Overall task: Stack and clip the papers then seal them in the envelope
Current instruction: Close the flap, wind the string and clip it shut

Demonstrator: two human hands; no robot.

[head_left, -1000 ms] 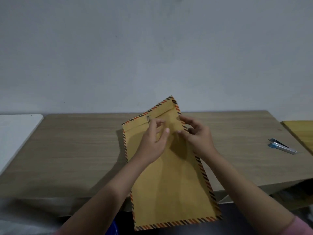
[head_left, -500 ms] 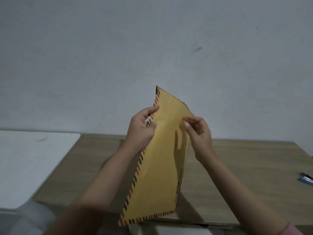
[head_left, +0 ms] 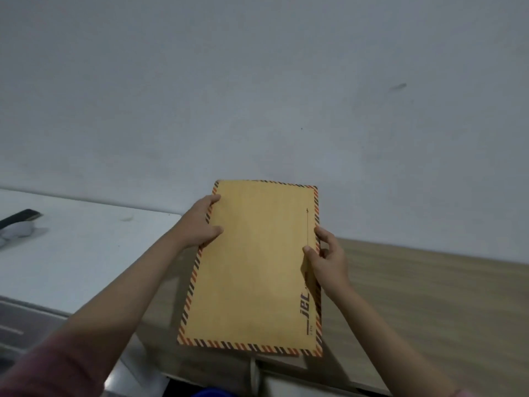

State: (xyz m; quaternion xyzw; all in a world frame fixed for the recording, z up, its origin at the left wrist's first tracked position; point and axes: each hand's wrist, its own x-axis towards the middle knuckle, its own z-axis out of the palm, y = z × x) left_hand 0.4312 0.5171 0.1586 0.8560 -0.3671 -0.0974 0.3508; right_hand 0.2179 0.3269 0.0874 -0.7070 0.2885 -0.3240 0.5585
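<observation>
My feed is dim and flat, with a cool grey cast on the wall (head_left: 257,81). A soft shadow lies under the envelope (head_left: 252,267) on the tabletop (head_left: 429,296). No glare. Everything looks slightly soft; the sleeve (head_left: 43,368) at the lower left smears, and the edges bow.

The envelope (head_left: 252,265) is held up above the near edge of the table (head_left: 429,305), its long sides running away from the person. The left hand (head_left: 200,224) grips its left edge near the far end; the right hand (head_left: 326,259) grips the right edge. A wall (head_left: 257,81) stands behind. Another surface (head_left: 86,247) lies left of the table.
</observation>
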